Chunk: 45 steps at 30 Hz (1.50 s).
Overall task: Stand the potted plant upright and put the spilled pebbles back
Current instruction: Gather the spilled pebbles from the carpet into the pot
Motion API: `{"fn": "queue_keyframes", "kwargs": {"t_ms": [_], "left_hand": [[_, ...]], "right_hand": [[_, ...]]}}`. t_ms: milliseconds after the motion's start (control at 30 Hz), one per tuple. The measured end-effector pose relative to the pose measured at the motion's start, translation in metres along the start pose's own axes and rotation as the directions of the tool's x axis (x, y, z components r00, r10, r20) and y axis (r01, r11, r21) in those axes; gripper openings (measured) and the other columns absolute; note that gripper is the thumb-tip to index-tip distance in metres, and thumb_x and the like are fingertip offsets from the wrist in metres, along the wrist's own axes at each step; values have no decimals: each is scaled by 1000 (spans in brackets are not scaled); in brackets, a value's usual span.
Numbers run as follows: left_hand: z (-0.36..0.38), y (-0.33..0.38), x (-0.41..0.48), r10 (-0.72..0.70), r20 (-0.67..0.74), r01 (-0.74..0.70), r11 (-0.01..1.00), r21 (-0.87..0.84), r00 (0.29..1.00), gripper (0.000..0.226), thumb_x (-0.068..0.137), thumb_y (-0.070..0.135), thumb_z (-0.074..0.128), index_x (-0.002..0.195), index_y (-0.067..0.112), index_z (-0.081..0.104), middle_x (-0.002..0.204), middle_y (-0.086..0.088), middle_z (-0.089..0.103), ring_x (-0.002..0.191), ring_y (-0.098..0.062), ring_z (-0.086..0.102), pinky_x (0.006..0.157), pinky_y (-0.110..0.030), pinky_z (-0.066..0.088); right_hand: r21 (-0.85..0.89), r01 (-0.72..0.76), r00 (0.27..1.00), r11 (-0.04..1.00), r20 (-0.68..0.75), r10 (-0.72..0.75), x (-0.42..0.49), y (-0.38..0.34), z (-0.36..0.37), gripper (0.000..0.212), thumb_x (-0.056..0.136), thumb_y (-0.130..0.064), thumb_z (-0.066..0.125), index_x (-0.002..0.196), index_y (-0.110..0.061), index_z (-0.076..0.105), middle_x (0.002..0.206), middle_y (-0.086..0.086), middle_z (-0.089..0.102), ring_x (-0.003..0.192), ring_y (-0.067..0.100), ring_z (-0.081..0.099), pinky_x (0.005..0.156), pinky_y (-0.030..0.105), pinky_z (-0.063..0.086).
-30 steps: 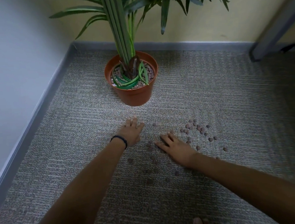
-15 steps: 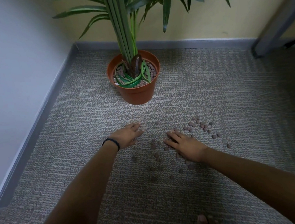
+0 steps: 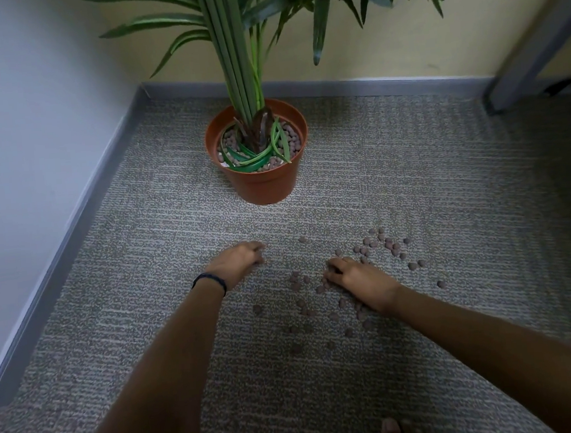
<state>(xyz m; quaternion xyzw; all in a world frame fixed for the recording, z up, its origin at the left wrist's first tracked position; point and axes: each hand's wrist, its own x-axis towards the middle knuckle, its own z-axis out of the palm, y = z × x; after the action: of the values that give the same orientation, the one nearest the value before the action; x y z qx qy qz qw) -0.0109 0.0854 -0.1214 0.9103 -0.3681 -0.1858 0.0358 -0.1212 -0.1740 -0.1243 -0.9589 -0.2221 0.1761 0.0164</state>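
A: Nearest, at six o'clock, what shows?

B: A bare foot (image 3: 393,431) on the carpet (image 3: 411,179), and both forearms reaching forward over it.

A: The hands?

B: The left hand (image 3: 238,262), with a dark wristband (image 3: 210,281), lies at about eleven o'clock from the foot, fingers curled down to the carpet; whether its grip is clenched on a pebble I cannot tell. The right hand (image 3: 357,275) sits at one o'clock, fingertips bent onto the carpet among the spilled pebbles (image 3: 383,244) (the fingers hide what is under them), so I cannot tell that grip either.

A: Where do the pebbles lie?

B: Scattered around the right hand: a loose group between the two hands, a tighter cluster at two o'clock from it, and a few strays further right.

A: And the plant?

B: The potted plant (image 3: 260,170) stands upright at twelve o'clock, well apart from the hands, near the room's corner, with pebbles filling its orange pot around the stems.
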Motion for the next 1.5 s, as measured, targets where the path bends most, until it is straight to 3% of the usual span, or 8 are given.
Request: {"fn": "queue_keyframes", "kwargs": {"t_ms": [233,400,700,900,1133,1300,1500], "left_hand": [[-1,-6,1,32,-64,-35,999,-41,997,24,92,10,52,114,8,61,127,-7,50,112,-21,51,90,-29,41],[0,-5,-1,66,-63,-64,997,39,996,26,94,13,49,118,7,57,125,-8,50,112,-22,49,91,-33,43],[1,-7,-3,32,-67,-33,999,-13,997,24,92,11,52,116,9,56,119,-6,52,106,-21,52,86,-33,44],[0,-8,-1,49,-65,-50,999,-18,997,21,91,9,52,112,9,57,116,-7,54,105,-22,52,84,-32,43],[-5,-4,0,48,-99,-54,997,-59,994,19,92,11,50,108,7,59,114,-8,56,102,-23,54,82,-34,44],[-11,-7,0,-24,-183,-12,982,-191,983,19,91,10,55,106,12,65,109,-4,57,96,-19,56,73,-21,37],[-28,-5,3,-161,-393,22,942,-335,905,19,87,11,62,105,6,66,106,-5,62,92,-18,59,83,-27,50]], "right_hand": [[8,36,999,999,35,-37,2,7,-5,39,96,-6,40,135,-10,41,137,15,41,115,31,52,92,43,50],[-4,84,996,996,11,-84,3,7,-5,40,95,-5,42,135,-11,40,129,15,44,109,29,54,85,40,52],[-80,220,975,972,-3,-220,7,-6,-2,52,94,1,42,143,-9,27,127,17,44,114,30,48,80,39,50],[-90,228,974,970,16,-227,19,-21,-5,24,97,-6,40,118,2,48,114,18,51,103,31,52,80,42,51],[-12,200,980,980,4,-199,26,-26,-8,22,95,-6,43,113,1,54,110,17,54,97,30,56,72,38,48],[-102,271,963,957,23,-270,28,-26,-9,25,93,-5,43,116,0,51,114,17,53,104,31,53,73,39,50],[-135,307,951,942,69,-300,28,-29,-8,27,95,-5,40,119,0,49,121,19,52,111,35,51,80,45,53]]}}
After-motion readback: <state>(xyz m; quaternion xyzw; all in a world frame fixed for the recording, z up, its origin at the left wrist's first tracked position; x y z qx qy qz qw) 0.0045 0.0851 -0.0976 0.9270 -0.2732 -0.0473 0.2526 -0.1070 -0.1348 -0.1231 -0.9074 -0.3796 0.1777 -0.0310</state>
